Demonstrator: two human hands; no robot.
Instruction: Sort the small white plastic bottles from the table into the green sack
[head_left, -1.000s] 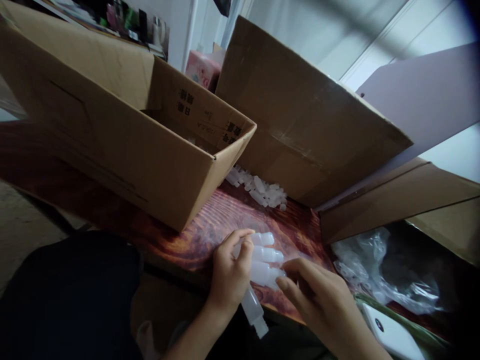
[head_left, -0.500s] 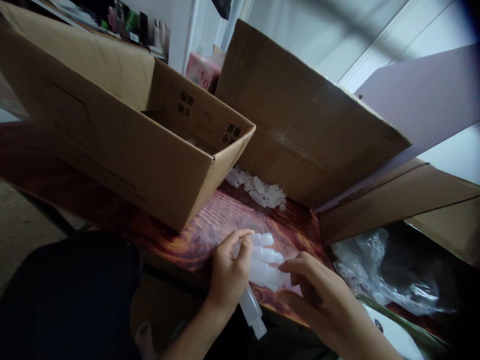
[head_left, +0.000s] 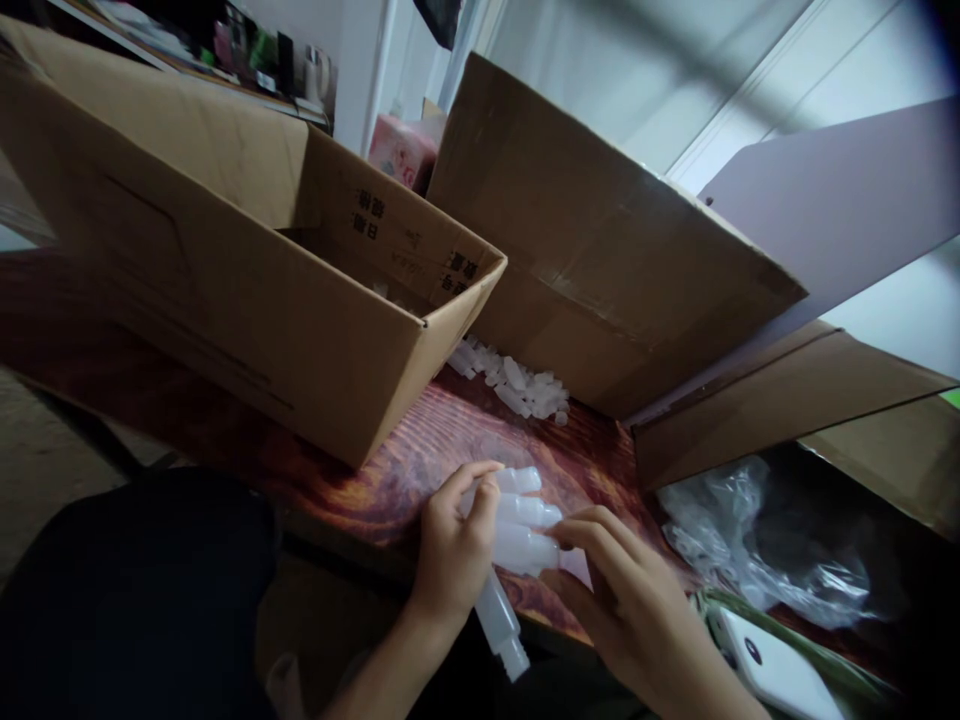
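Several translucent white bottles (head_left: 521, 548) are gripped in my left hand (head_left: 459, 540), their necks fanned out to the right. One more bottle (head_left: 499, 622) from the same hand points down past the table's front edge. My right hand (head_left: 626, 590) is at the neck of the lowest fanned bottle, thumb below and fingers above; whether it holds a small part there cannot be made out. Behind the hands, a pile of small white translucent pieces (head_left: 525, 388) lies on the wood-grain table (head_left: 427, 440).
A large open cardboard box (head_left: 285, 330) stands on the left, with a raised cardboard panel (head_left: 600, 230) behind the pile. On the right are clear plastic bags (head_left: 750, 550), a dark open box and a white device (head_left: 780, 665) on green cloth.
My right hand has shifted slightly left, its thumb now near the lowest fanned bottle's neck. The view has moved slightly, showing more of the white device.
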